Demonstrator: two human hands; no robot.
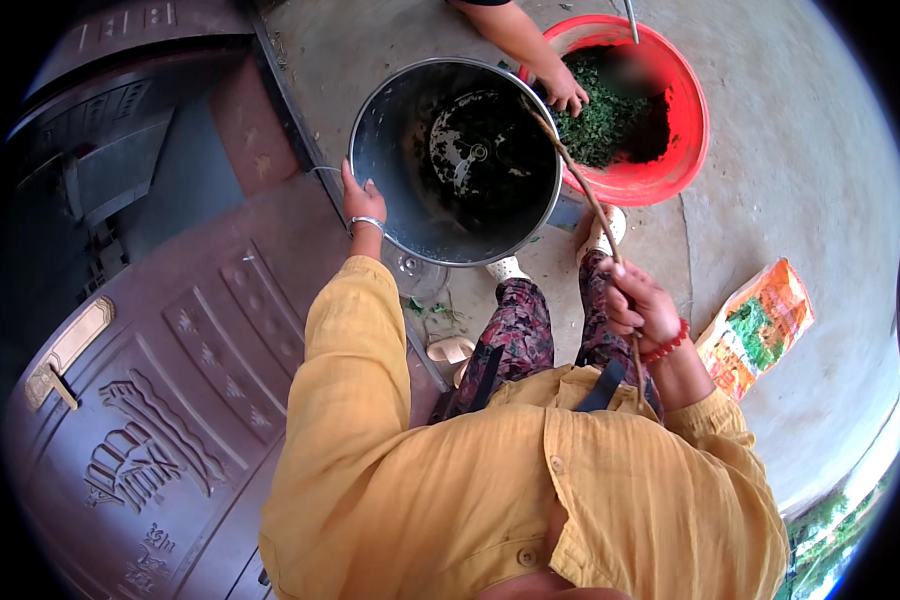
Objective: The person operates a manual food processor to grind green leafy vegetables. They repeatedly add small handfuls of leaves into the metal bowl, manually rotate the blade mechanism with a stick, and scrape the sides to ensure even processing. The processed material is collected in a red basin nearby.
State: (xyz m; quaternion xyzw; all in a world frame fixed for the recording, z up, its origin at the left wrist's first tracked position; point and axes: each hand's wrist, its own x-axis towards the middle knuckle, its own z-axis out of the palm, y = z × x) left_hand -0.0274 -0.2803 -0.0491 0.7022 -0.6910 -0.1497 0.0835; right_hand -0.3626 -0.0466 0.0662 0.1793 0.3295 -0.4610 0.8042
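My left hand (361, 202), with a silver bracelet at the wrist, grips the left rim of a large round metal drum (412, 187). The drum is tilted so its mouth faces me. Dark green residue clings inside, around a metal blade hub (478, 152) at the bottom. In my right hand (637, 300), which wears a red bead bracelet, is a long thin wooden stick (589, 187). Its far end reaches over the drum's right rim. Just beyond, a red plastic tub (682, 169) holds chopped greens (604, 120).
Another person's hand (566, 86) reaches into the tub. A pale rod (631, 19) slants over its far rim. To the left stands an open brown embossed door (217, 367). A printed orange bag (757, 330) lies on the concrete floor (787, 172), and a pink slipper (450, 349) is near my feet.
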